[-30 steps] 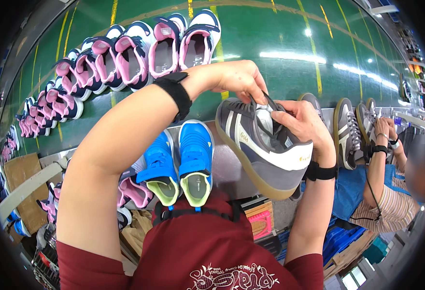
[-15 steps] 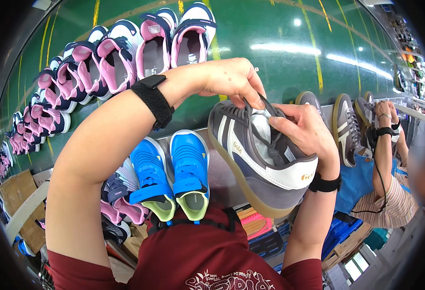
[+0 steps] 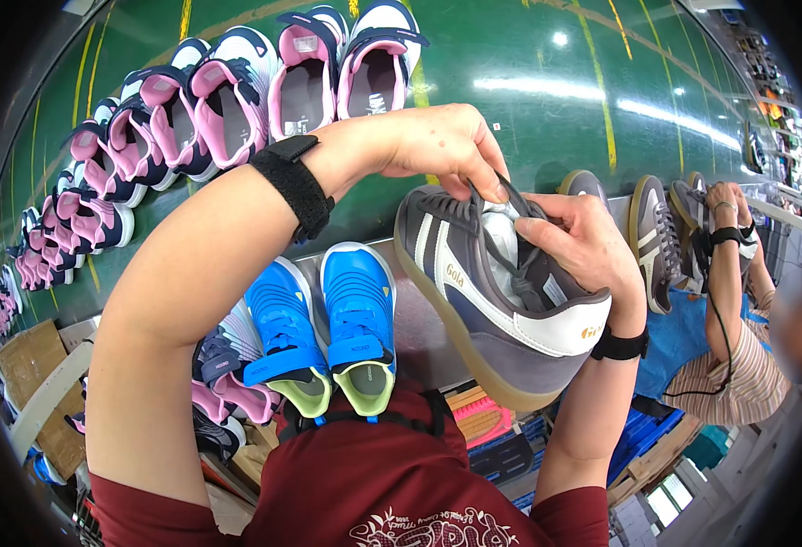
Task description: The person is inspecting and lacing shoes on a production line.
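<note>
A grey sneaker [image 3: 492, 301] with white stripes, a white heel patch and a gum sole is held tilted in front of me, toe away. White paper stuffing [image 3: 499, 232] shows inside its opening, and dark laces run loosely over it. My left hand [image 3: 451, 150] reaches across from the left, thumb and fingers pinching a dark lace [image 3: 501, 185] at the top of the opening. On the right side, my right hand [image 3: 588, 242] grips the collar, its thumb and finger close to the left fingertips. The right palm is partly hidden behind the shoe.
Two blue sneakers [image 3: 357, 292] stand at the near table edge, left of the grey one. Rows of pink and navy sneakers [image 3: 228, 100] line the green table [image 3: 529, 128]. More grey sneakers [image 3: 658, 237] stand at right, beside another person's hands [image 3: 727, 205].
The grey sneaker and both hands have shifted slightly right. The pinch and the grip look the same. The pink and navy sneakers appear slightly farther right in view.
</note>
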`<state>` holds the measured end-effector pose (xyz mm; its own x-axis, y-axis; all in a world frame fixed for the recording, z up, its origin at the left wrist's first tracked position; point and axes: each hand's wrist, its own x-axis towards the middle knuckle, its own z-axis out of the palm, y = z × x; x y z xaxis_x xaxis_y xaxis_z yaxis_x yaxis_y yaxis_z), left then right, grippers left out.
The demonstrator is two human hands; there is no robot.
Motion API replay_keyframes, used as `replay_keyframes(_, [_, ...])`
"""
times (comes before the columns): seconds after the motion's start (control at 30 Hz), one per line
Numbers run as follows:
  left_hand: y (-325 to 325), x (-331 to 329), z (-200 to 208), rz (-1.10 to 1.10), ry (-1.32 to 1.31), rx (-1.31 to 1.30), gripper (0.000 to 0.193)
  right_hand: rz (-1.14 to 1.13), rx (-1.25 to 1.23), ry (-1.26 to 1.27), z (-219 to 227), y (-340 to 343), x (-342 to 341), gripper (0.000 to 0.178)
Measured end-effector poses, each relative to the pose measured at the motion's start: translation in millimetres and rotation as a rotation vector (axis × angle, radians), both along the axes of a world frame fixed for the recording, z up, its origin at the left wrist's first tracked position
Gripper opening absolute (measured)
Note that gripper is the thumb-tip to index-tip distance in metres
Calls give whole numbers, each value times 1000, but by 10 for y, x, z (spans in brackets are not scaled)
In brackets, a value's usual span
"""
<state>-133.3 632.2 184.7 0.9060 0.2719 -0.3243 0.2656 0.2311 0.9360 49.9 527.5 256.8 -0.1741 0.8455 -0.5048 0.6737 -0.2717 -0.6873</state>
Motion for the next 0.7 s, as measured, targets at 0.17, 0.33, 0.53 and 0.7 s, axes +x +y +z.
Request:
replay_keyframes(0.17, [-5, -7, 7, -2, 5, -17, 35, -9, -2, -9, 15, -9, -11, 25])
replay_keyframes(0.33, [-8, -13, 29, 0, 3, -31, 34, -17, 2, -3, 5, -24, -3, 25])
replay_keyframes(0.53, [-28, -28, 67, 6, 10, -22, 34, -11, -11, -22, 102, -17, -56, 24])
replay_keyframes(0.7, [-42, -45, 86, 6, 15, -27, 34, 2, -12, -39, 105, -28, -64, 24])
